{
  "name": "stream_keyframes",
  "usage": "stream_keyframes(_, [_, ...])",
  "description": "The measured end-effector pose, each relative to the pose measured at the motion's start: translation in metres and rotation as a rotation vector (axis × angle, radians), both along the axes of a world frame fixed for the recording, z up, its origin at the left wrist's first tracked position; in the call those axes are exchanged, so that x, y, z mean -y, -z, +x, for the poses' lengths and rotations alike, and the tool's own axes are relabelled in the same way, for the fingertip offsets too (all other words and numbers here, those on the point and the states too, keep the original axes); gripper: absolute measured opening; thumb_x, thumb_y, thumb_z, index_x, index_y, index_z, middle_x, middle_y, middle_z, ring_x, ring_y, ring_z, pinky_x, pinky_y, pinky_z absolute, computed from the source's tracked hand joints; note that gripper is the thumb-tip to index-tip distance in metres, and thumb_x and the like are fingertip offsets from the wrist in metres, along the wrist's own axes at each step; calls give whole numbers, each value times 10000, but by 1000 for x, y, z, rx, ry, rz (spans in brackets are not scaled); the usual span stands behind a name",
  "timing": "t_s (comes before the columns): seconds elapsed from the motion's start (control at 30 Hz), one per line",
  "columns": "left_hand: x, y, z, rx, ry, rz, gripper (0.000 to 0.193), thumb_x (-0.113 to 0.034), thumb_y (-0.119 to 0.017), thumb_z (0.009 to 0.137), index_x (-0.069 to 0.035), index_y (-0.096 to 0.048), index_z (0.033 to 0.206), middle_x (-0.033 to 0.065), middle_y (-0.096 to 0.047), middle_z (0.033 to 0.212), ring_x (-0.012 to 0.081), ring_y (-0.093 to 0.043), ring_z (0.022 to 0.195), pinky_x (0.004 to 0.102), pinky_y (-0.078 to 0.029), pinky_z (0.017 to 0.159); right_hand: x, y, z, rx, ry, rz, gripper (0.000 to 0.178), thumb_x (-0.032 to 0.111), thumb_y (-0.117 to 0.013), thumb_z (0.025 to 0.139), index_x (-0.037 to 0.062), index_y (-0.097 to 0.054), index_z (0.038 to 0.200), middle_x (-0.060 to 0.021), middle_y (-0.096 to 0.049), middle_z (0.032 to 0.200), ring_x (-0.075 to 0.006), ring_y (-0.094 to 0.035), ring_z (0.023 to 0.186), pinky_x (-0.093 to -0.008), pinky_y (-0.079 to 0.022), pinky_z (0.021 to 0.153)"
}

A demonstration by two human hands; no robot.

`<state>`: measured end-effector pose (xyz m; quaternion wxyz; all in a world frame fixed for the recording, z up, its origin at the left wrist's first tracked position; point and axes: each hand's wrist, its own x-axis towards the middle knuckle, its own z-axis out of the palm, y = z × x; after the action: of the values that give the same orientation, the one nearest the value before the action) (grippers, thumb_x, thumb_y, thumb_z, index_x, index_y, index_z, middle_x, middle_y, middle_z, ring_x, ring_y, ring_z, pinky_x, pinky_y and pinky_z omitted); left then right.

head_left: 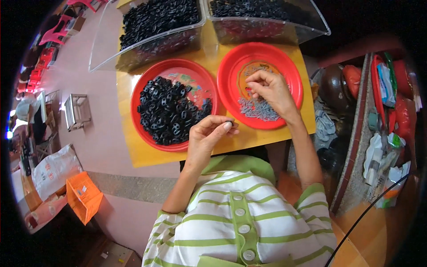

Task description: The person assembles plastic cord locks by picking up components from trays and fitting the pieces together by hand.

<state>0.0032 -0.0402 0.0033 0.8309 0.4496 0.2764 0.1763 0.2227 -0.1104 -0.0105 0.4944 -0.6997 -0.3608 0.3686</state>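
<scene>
My left hand (203, 139) is closed in a pinch at the table's near edge. Between its thumb and fingers sits a small black plastic piece (230, 122), mostly covered by the fingertips. Over the right red plate (224, 66) my right hand (273, 91) has its thumb and fingers pressed together. Whatever it may hold is too small to make out. Small grey screw-like pieces (258, 110) lie heaped on that plate under the hand. Beside it, the left red plate (137, 120) bears a pile of black plastic pieces (167, 111) with paired holes.
Two clear plastic bins (180, 32) (267, 20) full of black pieces stand at the table's far side. The yellow tabletop (126, 107) shows around the plates. On the floor at left are a metal stool (76, 111) and an orange box (84, 198). A shelf (351, 147) with bags stands right.
</scene>
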Motion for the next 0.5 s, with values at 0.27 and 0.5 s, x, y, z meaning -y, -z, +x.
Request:
stream_keyframes(0.27, [-8, -2, 10, 38, -32, -32, 152, -77, -575, 893, 36, -595, 993, 106, -653, 863, 146, -638, 748, 248, -505, 695, 11, -16, -14, -466, 32, 117, 175, 138, -583, 895, 3, -570, 1004, -80, -644, 886, -92, -609, 694, -200, -511, 614])
stream_keyframes(0.5, [-10, 3, 24, 60, -53, -31, 158, -84, -571, 896, 39, -589, 994, 112, -654, 880, 162, -647, 767, 256, -507, 706, 9, -16, -27, -432, 78, 148, 126, 97, -581, 885, 7, -560, 970, -71, -636, 873, -75, -584, 674, -196, -496, 604])
